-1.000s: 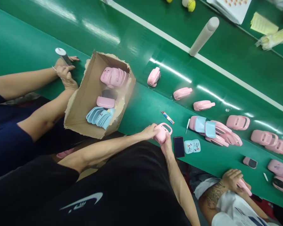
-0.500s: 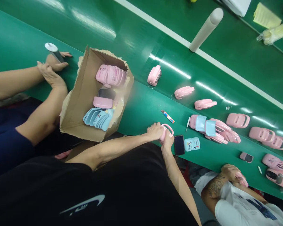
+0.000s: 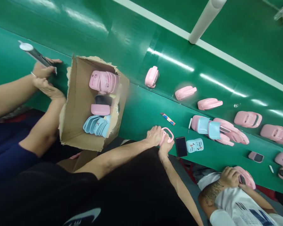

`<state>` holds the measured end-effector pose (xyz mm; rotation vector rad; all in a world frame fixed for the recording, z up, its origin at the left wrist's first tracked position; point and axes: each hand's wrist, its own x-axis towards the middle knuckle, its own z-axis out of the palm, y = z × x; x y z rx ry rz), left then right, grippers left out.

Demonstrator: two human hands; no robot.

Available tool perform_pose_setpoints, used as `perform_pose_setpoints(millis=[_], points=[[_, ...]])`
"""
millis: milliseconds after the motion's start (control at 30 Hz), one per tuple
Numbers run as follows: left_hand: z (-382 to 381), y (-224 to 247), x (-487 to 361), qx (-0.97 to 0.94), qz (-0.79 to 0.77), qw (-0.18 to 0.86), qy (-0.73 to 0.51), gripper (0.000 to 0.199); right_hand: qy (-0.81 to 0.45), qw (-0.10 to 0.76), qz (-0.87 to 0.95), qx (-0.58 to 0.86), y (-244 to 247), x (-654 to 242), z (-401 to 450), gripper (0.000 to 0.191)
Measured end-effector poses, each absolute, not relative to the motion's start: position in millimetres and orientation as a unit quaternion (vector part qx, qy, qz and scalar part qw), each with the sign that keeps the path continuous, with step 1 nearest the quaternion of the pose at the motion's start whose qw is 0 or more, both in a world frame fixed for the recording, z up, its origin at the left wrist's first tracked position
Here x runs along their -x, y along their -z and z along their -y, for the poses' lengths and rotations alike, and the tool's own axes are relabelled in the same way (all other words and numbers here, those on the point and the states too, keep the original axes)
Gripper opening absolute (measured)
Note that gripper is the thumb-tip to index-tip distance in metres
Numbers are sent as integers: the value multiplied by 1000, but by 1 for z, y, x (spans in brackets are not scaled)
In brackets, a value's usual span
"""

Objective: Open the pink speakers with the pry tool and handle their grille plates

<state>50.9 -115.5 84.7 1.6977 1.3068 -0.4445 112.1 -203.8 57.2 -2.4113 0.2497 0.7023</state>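
Observation:
My left hand [image 3: 154, 136] and my right hand [image 3: 165, 146] are closed round a pink plastic housing [image 3: 169, 132] with a loop handle, close to my body at the table's near edge. The handle points away from me, between both hands. Just right of them lie a black phone [image 3: 181, 146] and light-blue printed covers [image 3: 195, 145]. A small colourful strip [image 3: 168, 119] rests above my hands. Farther right, a pile of pink housings [image 3: 233, 130] has two light-blue pieces [image 3: 214, 130] on it.
Left of me, a torn cardboard box [image 3: 79, 103] holds pink and light-blue covers. A co-worker's hands [image 3: 43, 75] hold a grey tube beyond it. Pink housings [image 3: 152, 77] line the green belt. Another person [image 3: 235, 194] at right holds a pink housing. A white post [image 3: 204, 23] stands behind.
The view has shifted slightly. My hands still grip the pink housing. At left, the co-worker's grey tube has tilted further; at right, the other person's pink housing has turned and shows more of itself.

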Motion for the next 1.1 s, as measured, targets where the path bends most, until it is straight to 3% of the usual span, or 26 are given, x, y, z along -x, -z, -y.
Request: perform_pose_setpoints(millis=[333,500,1100], points=[[103,-81,-72,-632,-615,442,164,38,-310,328,-9,892,-55,-140,192,60],[78,-80,-93,-594,-671,415,155,51,-337,316,31,886,-55,-155,159,58],[87,-78,-99,-524,-738,418,78,37,-371,317,50,871,-62,-163,149,50]])
